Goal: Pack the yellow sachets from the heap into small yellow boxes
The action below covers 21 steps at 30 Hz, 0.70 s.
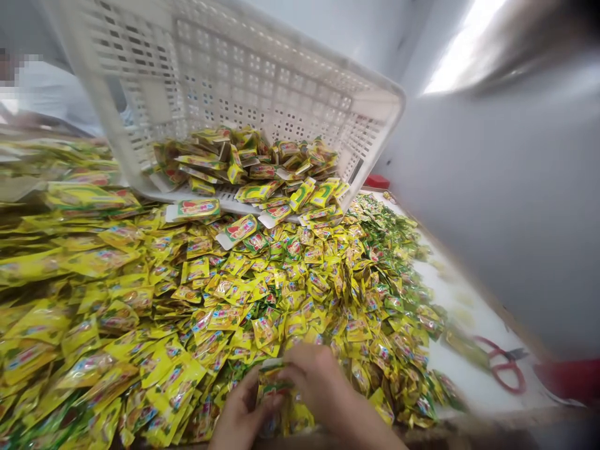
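Head view, and lettering first: the yellow sachets [229,294] heaped across the frame carry little pink, blue and white wordmarks, but every one is too small and smeared to read. Same story on the yellow-green cartons [194,209] at centre, printed with red patches and pale letters that won't resolve into a name.

Down to bottom centre, and here's the piece in hand: a small carton [270,371], green and yellow with a dash of red, a pale flap showing at its top edge, the rest blurred and partly covered by fingers. It sits right between the two hands, touching both. The left hand [244,403] is curled around its left side, thumb across the front; the right hand [314,375] comes over from the right, fingers bent in and closed on it.

Up top, a white perforated basket [262,56] lies tipped, cartons spilling over its lower rim onto the sachets. Lower right, red-handled scissors [509,377] lie on the white tabletop [450,290].
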Each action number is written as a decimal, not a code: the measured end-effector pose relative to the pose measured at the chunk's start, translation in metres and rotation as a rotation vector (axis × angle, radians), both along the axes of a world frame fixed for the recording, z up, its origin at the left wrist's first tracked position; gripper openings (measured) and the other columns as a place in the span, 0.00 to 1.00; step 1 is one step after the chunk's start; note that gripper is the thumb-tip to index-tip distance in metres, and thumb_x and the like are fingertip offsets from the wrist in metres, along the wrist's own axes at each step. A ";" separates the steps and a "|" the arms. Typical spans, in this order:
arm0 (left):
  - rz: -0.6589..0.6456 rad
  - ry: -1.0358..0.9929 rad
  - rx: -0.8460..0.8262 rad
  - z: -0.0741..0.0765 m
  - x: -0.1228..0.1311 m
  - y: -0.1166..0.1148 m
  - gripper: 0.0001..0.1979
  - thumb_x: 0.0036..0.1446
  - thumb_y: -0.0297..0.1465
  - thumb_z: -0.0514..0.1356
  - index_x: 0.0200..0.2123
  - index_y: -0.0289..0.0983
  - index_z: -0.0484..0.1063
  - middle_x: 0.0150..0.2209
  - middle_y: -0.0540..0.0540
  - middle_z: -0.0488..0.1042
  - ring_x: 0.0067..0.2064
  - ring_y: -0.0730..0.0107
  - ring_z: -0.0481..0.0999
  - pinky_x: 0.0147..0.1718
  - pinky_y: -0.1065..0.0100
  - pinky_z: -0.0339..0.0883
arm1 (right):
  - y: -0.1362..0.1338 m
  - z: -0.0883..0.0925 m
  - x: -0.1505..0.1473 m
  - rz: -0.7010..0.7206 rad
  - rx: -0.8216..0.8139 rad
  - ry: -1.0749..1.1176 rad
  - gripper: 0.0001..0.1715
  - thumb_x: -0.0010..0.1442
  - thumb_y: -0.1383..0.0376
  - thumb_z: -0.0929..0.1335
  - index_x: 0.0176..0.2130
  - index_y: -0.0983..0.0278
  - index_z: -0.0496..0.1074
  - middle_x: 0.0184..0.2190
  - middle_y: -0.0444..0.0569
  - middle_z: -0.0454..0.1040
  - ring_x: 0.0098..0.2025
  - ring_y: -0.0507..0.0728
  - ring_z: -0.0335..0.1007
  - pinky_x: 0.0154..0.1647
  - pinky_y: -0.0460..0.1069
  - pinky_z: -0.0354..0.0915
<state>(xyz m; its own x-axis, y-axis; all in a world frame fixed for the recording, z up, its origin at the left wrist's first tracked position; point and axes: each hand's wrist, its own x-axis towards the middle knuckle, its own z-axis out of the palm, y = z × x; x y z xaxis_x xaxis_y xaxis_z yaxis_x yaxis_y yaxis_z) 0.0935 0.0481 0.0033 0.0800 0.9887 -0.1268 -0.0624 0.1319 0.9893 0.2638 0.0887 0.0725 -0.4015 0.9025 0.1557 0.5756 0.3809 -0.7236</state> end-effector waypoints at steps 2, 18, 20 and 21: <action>0.015 -0.031 -0.028 -0.005 -0.003 -0.005 0.23 0.49 0.40 0.69 0.48 0.40 0.76 0.50 0.42 0.79 0.56 0.50 0.73 0.55 0.53 0.67 | -0.007 -0.006 -0.004 -0.025 -0.048 0.060 0.08 0.57 0.71 0.70 0.27 0.61 0.73 0.23 0.40 0.71 0.27 0.51 0.66 0.29 0.44 0.56; -0.108 -0.053 0.010 0.001 -0.006 -0.014 0.21 0.55 0.37 0.65 0.53 0.42 0.72 0.55 0.44 0.75 0.57 0.53 0.71 0.56 0.58 0.64 | -0.033 0.010 -0.006 0.038 0.104 -0.183 0.17 0.60 0.68 0.68 0.48 0.55 0.73 0.40 0.48 0.72 0.33 0.53 0.69 0.34 0.46 0.63; -0.118 -0.040 0.021 -0.001 -0.007 -0.015 0.22 0.54 0.36 0.66 0.53 0.42 0.72 0.54 0.44 0.76 0.56 0.53 0.72 0.54 0.59 0.65 | -0.030 0.008 -0.006 0.093 0.185 -0.205 0.10 0.61 0.67 0.68 0.43 0.56 0.76 0.43 0.49 0.70 0.38 0.55 0.67 0.41 0.49 0.64; -0.126 -0.024 0.023 -0.001 -0.007 -0.016 0.22 0.53 0.36 0.66 0.52 0.42 0.73 0.53 0.44 0.76 0.55 0.52 0.73 0.53 0.60 0.66 | -0.029 0.006 -0.006 0.138 0.215 -0.212 0.05 0.60 0.65 0.69 0.37 0.58 0.77 0.43 0.49 0.70 0.41 0.57 0.65 0.44 0.51 0.63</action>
<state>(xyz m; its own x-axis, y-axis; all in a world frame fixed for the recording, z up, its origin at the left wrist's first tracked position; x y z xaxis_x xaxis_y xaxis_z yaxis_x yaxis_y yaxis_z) 0.0865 0.0325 0.0024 0.2062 0.9733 -0.1006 -0.0703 0.1172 0.9906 0.2576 0.0600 0.0789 -0.5614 0.7930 0.2366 0.6374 0.5967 -0.4875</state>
